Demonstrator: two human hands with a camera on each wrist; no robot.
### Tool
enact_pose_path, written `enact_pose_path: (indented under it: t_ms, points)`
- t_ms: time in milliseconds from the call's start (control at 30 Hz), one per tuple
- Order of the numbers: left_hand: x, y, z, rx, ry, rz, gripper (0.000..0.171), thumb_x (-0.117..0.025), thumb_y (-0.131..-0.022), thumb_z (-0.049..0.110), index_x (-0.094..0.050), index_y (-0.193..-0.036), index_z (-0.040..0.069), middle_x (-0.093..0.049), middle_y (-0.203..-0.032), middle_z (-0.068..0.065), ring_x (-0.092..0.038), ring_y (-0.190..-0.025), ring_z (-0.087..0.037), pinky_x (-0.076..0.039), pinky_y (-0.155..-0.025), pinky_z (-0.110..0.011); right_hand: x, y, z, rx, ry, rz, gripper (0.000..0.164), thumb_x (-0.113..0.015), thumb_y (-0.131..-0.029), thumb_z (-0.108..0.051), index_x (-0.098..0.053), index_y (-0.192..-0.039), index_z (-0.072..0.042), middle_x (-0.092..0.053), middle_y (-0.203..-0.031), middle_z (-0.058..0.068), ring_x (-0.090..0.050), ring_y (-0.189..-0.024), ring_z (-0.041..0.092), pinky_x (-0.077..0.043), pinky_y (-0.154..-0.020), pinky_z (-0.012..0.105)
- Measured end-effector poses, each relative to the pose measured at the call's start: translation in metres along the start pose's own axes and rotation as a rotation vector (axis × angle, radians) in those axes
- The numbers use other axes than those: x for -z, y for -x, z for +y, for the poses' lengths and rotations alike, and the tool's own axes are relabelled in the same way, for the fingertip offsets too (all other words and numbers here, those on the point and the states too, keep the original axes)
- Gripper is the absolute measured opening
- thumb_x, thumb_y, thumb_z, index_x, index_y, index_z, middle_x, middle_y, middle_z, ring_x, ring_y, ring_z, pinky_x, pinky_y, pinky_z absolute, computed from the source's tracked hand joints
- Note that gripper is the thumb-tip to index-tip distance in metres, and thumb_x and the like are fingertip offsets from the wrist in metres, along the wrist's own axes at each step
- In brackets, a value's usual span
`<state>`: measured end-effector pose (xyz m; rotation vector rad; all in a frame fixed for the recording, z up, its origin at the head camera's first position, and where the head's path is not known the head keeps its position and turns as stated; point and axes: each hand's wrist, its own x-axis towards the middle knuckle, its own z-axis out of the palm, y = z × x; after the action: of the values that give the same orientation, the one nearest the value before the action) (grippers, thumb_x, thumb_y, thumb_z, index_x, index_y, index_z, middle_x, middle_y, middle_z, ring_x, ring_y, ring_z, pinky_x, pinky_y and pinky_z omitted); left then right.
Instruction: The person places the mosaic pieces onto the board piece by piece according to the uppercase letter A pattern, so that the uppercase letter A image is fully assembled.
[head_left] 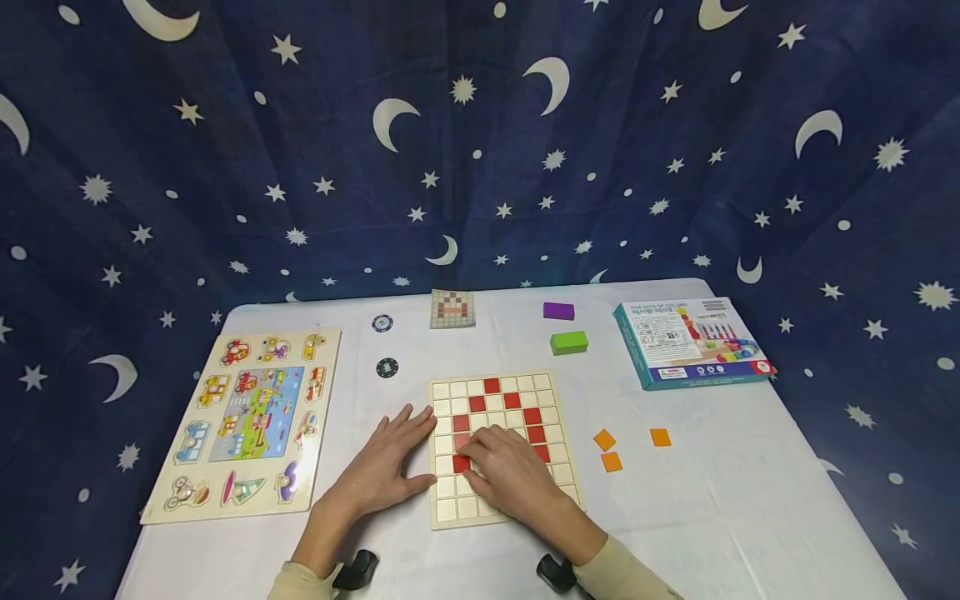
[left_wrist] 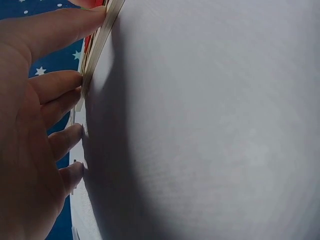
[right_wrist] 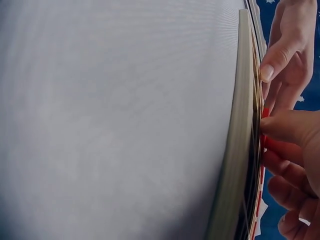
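Note:
A wooden grid board (head_left: pixel 446 508) lies on the white table with several red square tiles (head_left: pixel 491 386) in an arch-like pattern. My left hand (head_left: pixel 386 462) lies at the board's left side, fingers spread, with thumb and fingertips against its edge. Over the board's lower middle, my right hand (head_left: pixel 513 475) has curled fingers and pinches a red tile (right_wrist: pixel 266 142) between thumb and forefinger in the right wrist view. The fingertips are right beside the lowest red tile of the left column (head_left: pixel 461 464). My right hand hides several central squares.
A picture card (head_left: pixel 452 309) stands behind the board, with two poker chips (head_left: pixel 387 367) to its left. At left lies a vehicle puzzle (head_left: pixel 322 417). Rightward are orange tiles (head_left: pixel 661 437), a green block (head_left: pixel 569 342), a purple block (head_left: pixel 558 311) and a box (head_left: pixel 660 337).

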<state>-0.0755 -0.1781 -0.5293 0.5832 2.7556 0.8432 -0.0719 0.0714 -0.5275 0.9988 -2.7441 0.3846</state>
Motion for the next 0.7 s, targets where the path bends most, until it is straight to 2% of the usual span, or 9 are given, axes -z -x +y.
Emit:
enact_pose_path:
  t_ms: [333, 567, 700]
  points:
    - [-0.001, 0.0, -0.001, -0.004, 0.009, 0.001, 0.084, -0.083, -0.088, 0.036, -0.049, -0.16, 0.008, -0.044, -0.171, -0.007, -0.029, -0.164, -0.041, -0.023, -0.132, -0.068, 0.007, 0.004, 0.008, -0.071, -0.035, -0.002, 0.021, -0.082, -0.091, -0.031, -0.082, -0.11, -0.023, -0.073, -0.103, -0.01, -0.064, -0.092, 0.009, -0.058, -0.083, 0.027]
    - [-0.002, -0.001, -0.003, -0.001, 0.019, -0.003, 0.085, -0.083, -0.088, 0.035, -0.049, -0.16, 0.007, -0.043, -0.172, -0.007, -0.028, -0.164, -0.04, -0.022, -0.133, -0.068, 0.03, 0.024, 0.05, -0.18, -0.035, 0.09, 0.023, -0.086, -0.087, -0.026, -0.083, -0.109, -0.019, -0.075, -0.104, -0.006, -0.069, -0.097, 0.013, -0.059, -0.082, 0.032]
    - [-0.001, -0.001, -0.003, 0.0, 0.014, -0.002, 0.085, -0.083, -0.088, 0.036, -0.049, -0.16, 0.007, -0.043, -0.172, -0.007, -0.029, -0.164, -0.04, -0.023, -0.133, -0.067, 0.041, 0.046, 0.079, -0.306, -0.006, 0.119, 0.025, -0.088, -0.085, -0.024, -0.083, -0.108, -0.015, -0.076, -0.104, -0.001, -0.068, -0.092, 0.017, -0.057, -0.078, 0.036]
